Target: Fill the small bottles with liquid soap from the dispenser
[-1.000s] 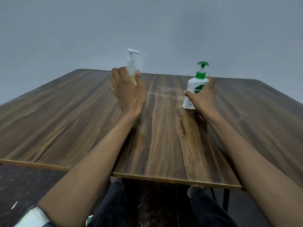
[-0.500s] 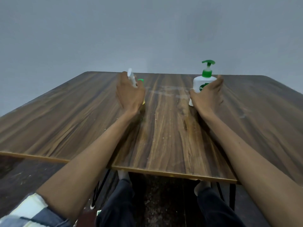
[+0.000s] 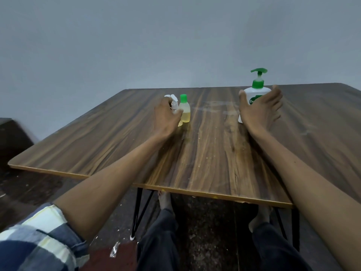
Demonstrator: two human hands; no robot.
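Note:
A white soap dispenser [image 3: 253, 94] with a green pump head stands at the table's far right of centre; my right hand [image 3: 258, 111] wraps around its body from the near side. My left hand [image 3: 166, 118] grips a small bottle with a white pump top [image 3: 174, 104], most of it hidden behind my fingers. Right beside it stands a small clear bottle with a green cap [image 3: 184, 112], partly filled with yellow liquid, touching or nearly touching my fingertips.
The wooden table [image 3: 205, 153] has a near edge trimmed in orange and thin black legs. A dark floor lies below, with my legs and bare feet under the table. A dark object [image 3: 9, 137] sits at the far left.
My view shifted left and back, so both hands sit farther right in frame. The green-capped bottle, hidden a second ago, now shows beside my left hand. Both hands keep their grips.

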